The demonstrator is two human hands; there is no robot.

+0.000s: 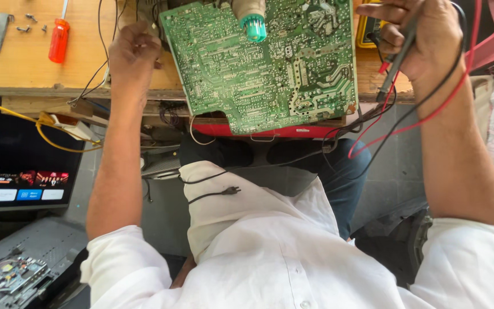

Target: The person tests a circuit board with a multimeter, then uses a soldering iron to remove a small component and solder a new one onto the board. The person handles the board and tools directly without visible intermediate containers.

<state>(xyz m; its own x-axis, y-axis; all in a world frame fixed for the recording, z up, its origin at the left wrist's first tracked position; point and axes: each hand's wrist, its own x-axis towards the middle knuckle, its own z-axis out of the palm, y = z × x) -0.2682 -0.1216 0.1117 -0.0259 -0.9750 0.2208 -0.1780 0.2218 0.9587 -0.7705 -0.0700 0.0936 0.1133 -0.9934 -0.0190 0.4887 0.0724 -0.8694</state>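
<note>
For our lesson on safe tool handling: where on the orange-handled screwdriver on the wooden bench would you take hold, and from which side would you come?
Grip the orange handle, not the thin metal shaft above it. The screwdriver lies flat on the wooden bench, handle end toward the person, so come from above and from the near edge. The handle is the thickest part. The left hand is nearest; the right hand already holds meter probes.

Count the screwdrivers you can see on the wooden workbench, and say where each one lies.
1. An orange-handled screwdriver lies at the top left of the wooden workbench, beside a few loose screws, left of the left hand. Others may be hidden under the circuit board.
</note>
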